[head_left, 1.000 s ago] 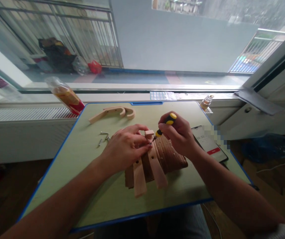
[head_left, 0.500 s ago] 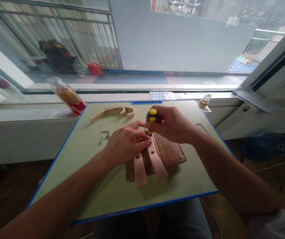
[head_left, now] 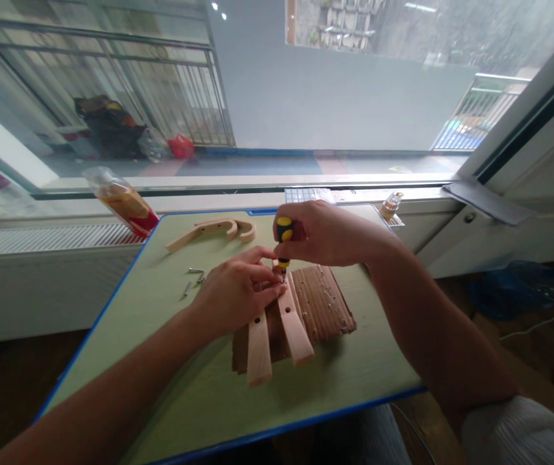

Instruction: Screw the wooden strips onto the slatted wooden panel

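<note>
The right hand [head_left: 328, 234] grips the screwdriver [head_left: 283, 231] upright, so its tip bears on the wooden slat [head_left: 294, 326] beneath; the left hand [head_left: 235, 296] pinches its fingertips beside that tip, perhaps steadying a screw.

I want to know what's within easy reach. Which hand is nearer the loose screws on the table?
Left. The left hand lies just right of the loose screws; the right hand, holding the screwdriver, is farther right.

No text is legible (bottle [head_left: 121, 201] label blurred).
</note>
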Tool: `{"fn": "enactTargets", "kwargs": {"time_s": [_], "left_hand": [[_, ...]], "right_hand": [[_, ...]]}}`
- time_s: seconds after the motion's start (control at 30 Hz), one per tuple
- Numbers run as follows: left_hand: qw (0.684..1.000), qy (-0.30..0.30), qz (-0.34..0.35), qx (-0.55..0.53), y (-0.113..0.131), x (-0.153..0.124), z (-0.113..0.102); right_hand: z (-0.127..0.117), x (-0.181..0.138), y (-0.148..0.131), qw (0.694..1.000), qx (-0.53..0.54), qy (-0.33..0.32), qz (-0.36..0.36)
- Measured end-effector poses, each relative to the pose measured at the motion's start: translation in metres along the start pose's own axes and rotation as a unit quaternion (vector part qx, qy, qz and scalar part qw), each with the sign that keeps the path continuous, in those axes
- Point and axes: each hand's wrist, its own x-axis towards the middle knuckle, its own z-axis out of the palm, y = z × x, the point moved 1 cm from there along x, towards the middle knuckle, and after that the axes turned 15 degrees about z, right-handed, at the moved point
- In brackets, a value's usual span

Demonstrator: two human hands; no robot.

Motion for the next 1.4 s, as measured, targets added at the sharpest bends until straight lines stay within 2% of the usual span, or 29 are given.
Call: {"fn": "enactTargets", "kwargs": {"time_s": [0.4, 0.67, 0.8, 1.0, 1.23, 1.4], "left_hand": [[1.0, 0.002, 0.005, -0.02, 0.003, -0.005, -0.002], [1.0, 0.019, -0.01, 0.008, 0.0, -0.007, 0.003], [1.0, 0.017, 0.003, -0.002, 0.0, -0.008, 0.002], [1.0, 0.012, 0.005, -0.021, 0.004, -0.006, 0.0], [0.999, 0.021, 0.01, -0.029, 0.004, -0.005, 0.0], [0.999, 0.03, 0.015, -0.024, 0.002, -0.006, 0.002]], "right_hand": [[-0.003, -0.014, -0.011, 0.999, -0.046, 0.005, -0.019], [0.001, -0.018, -0.021, 0.998, -0.045, -0.025, -0.035], [0.004, -0.015, -0.02, 0.999, -0.034, 0.002, -0.027], [0.009, -0.012, -0.02, 0.996, -0.073, 0.042, -0.025], [0.004, -0.017, -0.026, 0.992, -0.119, 0.008, 0.026], [0.004, -0.015, -0.023, 0.992, -0.12, 0.013, 0.039]]}}
